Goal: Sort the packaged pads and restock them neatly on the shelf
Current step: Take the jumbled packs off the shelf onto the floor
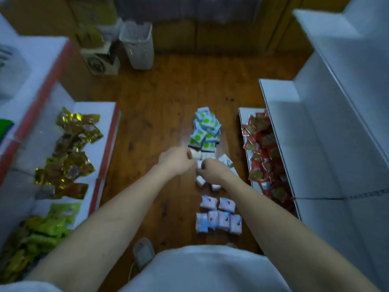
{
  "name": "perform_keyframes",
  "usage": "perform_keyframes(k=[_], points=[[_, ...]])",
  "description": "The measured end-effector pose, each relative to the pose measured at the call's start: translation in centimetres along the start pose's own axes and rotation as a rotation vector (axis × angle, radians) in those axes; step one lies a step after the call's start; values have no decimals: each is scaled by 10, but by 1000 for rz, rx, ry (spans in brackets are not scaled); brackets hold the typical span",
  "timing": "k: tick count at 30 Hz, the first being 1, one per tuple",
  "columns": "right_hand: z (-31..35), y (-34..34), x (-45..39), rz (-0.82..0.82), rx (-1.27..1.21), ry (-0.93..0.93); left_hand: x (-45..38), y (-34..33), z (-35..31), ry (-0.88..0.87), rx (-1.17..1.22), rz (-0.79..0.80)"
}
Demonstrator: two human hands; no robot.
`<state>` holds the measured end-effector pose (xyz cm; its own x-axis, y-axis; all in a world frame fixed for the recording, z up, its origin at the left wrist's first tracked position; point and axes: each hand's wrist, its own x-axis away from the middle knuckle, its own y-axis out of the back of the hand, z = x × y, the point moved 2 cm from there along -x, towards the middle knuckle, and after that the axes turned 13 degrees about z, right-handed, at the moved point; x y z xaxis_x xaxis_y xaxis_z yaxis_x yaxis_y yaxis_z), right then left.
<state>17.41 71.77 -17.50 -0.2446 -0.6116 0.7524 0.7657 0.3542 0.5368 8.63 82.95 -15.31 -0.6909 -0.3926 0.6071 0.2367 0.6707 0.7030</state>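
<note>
- Sorting looks midway: green-dotted white pad packets (205,128) are heaped farther out on the brown wooden floor (160,114), and pale blue-and-pink pad packets (219,216) sit in tidy rows nearer the person, apparently grouped by kind.
- Left hand (175,160) is curled around a plain white packet (196,154).
- Right hand (212,168) pinches closed among loose white packets (225,161); its hold is unclear.
- White shelf (294,131) stands right.
</note>
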Motion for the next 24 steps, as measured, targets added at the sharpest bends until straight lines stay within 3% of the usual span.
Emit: perform_keyframes(k=[6, 11, 16, 24], points=[[156, 67, -15, -206, -9, 57, 40, 133, 86, -70, -94, -226], [239, 115, -19, -347, 11, 98, 55, 222, 131, -102, -143, -320], [280, 184, -33, -509, 17, 104, 34, 304, 138, -163, -135, -392], [291, 302, -112, -591, -55, 161, -72, 410, 126, -208, -180, -374]])
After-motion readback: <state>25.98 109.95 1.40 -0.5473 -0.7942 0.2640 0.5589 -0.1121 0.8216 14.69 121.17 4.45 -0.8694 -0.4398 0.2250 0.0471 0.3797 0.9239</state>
